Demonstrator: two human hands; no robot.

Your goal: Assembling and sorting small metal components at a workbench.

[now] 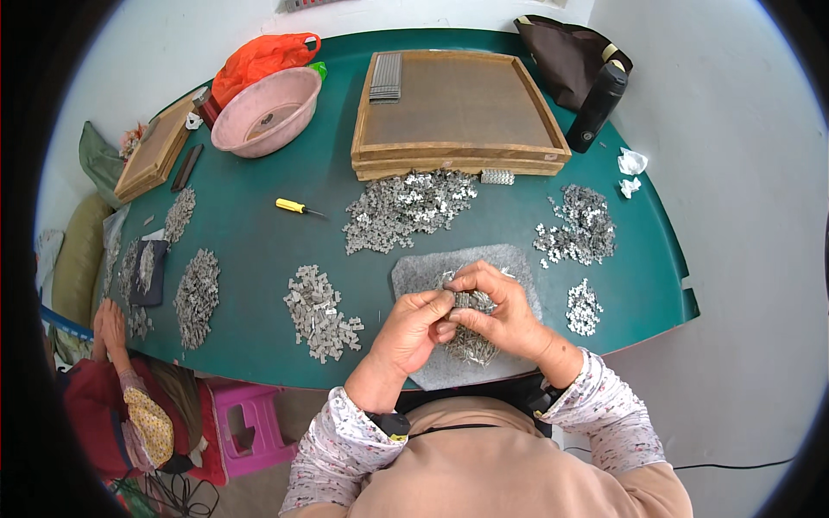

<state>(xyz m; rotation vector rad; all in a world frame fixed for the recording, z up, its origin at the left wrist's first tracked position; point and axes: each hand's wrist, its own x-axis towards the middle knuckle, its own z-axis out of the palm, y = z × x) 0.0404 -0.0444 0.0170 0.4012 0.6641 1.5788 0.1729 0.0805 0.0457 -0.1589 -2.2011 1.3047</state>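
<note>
My left hand (408,335) and my right hand (508,318) meet over a grey felt mat (416,274). Between thumbs and fingertips they pinch a small block of linked metal pieces (473,300), partly hidden by the fingers. Beneath it, a heap of thin silvery metal pins (471,347) lies on the mat. To the left is a pile of flat grey metal pieces (321,312). Beyond the mat spreads a larger heap of small metal pieces (406,210), with a finished-looking block of linked pieces (497,177) at its right end.
Right of the mat lie two metal piles (585,308) (580,223). A yellow-handled screwdriver (298,207) rests left of centre. Farther back stand a pink basin (268,116), stacked wooden trays (458,155) and a black bottle (598,105). Another person's hands (110,328) rest at the left edge.
</note>
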